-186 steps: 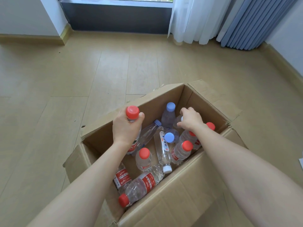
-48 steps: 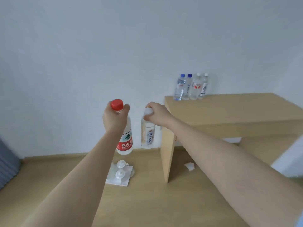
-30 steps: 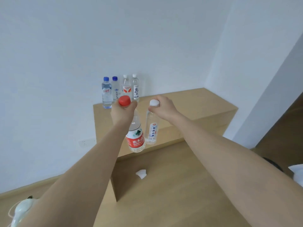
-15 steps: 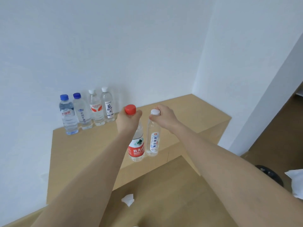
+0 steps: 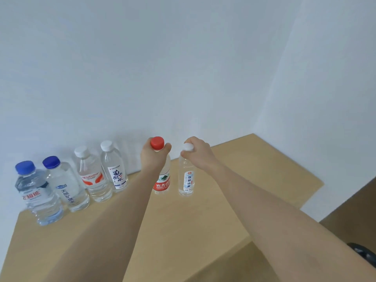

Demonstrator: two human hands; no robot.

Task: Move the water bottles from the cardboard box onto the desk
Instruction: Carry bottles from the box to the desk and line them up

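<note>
My left hand (image 5: 153, 158) grips a red-capped water bottle (image 5: 162, 183) by its neck, upright, its base at or just above the wooden desk (image 5: 203, 216). My right hand (image 5: 198, 152) holds a slim white-capped bottle (image 5: 186, 183) by the cap, a little to the right and also upright over the desk. Several bottles stand in a row along the wall at the left: two blue-capped ones (image 5: 37, 197) (image 5: 67, 185) and two white-capped ones (image 5: 92, 177) (image 5: 115, 169). The cardboard box is out of view.
White walls meet in a corner behind the desk's far right end. The desk's right edge (image 5: 313, 192) drops to the brown floor (image 5: 354, 218). A dark round object (image 5: 364, 253) lies on the floor at lower right.
I have come closer to the desk. Both hands carried their bottles forward and down, from in front of the desk edge to over its top, right of the row.
</note>
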